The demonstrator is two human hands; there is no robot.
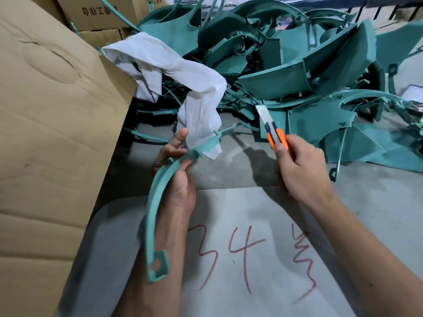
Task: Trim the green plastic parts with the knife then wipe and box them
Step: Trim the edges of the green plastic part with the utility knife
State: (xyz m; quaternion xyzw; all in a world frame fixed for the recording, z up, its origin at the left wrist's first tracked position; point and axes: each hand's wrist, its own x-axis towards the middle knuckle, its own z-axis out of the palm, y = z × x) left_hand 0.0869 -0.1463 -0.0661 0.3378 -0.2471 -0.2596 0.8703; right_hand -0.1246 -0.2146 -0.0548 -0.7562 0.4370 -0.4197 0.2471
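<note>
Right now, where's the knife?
In the head view, right of centre: the knife is gripped in the right hand, blade up and clear of the curved green part held in the left hand.

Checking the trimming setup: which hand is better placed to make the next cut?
Right: the right hand already grips the knife, blade out, while the left hand holds the curved green part.

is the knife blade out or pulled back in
Out. A long stretch of silver blade sticks up past the orange knife gripped in the right hand, apart from the curved green part that the left hand holds.
</note>
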